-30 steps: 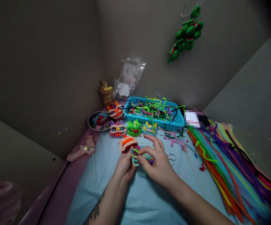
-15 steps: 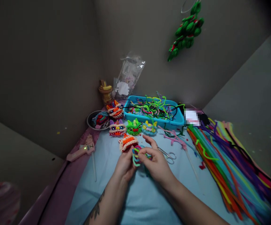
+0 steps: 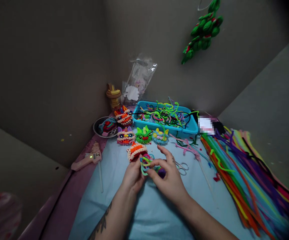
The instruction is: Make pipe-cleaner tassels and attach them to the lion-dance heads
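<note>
My left hand (image 3: 133, 176) and my right hand (image 3: 168, 175) meet over a light blue table top (image 3: 146, 213). Between them they pinch a small bundle of looped pipe cleaners (image 3: 146, 163) in green, pink and blue. The left fingers are curled round its left side. The right thumb and forefinger nip its right side, with the other right fingers raised. Just beyond it lies an orange and white pipe-cleaner figure (image 3: 136, 150). Small scissors (image 3: 181, 166) lie right of my right hand.
Several pipe-cleaner creatures (image 3: 141, 135) line up ahead, before a blue tray (image 3: 193, 127) of tangled pieces. A long fan of coloured pipe cleaners (image 3: 241, 173) covers the right. A pink glue gun (image 3: 88, 160) lies left, a dish (image 3: 106, 127) behind it. A green ornament (image 3: 203, 31) hangs above.
My hands stay together on the bundle. The right fingers have shifted slightly on it, and the view has drifted a little.
</note>
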### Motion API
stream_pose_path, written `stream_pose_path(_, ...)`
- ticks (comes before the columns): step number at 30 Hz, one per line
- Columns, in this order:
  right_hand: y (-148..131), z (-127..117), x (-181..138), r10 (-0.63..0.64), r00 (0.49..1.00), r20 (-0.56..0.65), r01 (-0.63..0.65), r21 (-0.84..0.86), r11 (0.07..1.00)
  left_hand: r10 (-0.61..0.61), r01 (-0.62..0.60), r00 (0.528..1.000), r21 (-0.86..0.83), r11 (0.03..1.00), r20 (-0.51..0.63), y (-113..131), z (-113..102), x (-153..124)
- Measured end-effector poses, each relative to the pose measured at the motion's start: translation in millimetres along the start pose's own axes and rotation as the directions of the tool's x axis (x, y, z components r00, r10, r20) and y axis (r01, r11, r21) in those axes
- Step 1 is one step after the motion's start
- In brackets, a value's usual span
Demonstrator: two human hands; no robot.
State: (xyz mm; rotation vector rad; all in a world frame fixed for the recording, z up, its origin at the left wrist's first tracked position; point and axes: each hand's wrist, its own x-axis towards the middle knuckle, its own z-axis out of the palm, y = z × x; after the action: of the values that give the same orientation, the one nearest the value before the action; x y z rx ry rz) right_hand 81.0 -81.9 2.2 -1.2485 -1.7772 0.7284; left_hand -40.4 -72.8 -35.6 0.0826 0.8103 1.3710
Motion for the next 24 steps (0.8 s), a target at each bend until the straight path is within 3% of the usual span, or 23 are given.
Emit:
stream_pose_path(6, 3.5, 5.1, 1.9, 0.148, 0.985, 0.089, -0.158, 0.117, 0.980, 0.005, -0.005, 1.000, -0.015, 1.000, 0.018, -3.0, -4.4, 3.4)
stream_pose_path(11, 7.4, 6.5, 5.6, 0.175, 0.961, 0.214, -0.226, 0.245, 0.943, -0.008, 0.008, 1.000, -0.014, 1.000, 0.008, -2.5, -2.7, 2.7)
stream_pose_path(14, 8.2, 7.9, 7.1, 0.183, 0.956, 0.230, -0.242, 0.261, 0.934, 0.002, -0.002, 1.000, -0.026, 1.000, 0.013, -1.8, -1.3, 1.6)
stream_pose_path(17, 7.2, 6.5, 4.2, 0.179, 0.973, 0.148, -0.208, 0.217, 0.954, -0.003, 0.003, 1.000, -0.028, 1.000, -0.001, 0.2, 1.4, -0.2)
stream_pose_path(19, 6.2, 4.0, -1.1, 0.150, 0.988, 0.025, -0.152, 0.161, 0.975, -0.015, 0.015, 0.999, -0.021, 1.000, -0.028, 1.8, 3.9, -1.5)
stream_pose_path(22, 4.7, 1.8, -12.2, 0.005, 0.993, -0.122, -0.005, 0.005, 1.000, -0.024, 0.025, 0.998, 0.010, 1.000, -0.055, 3.4, 7.0, -3.2)
stream_pose_path(24, 3.4, 3.4, -18.8, -0.115, 0.986, -0.125, 0.101, -0.113, 0.988, -0.023, 0.025, 0.998, 0.031, 0.999, -0.053, 3.6, 8.3, -4.5)
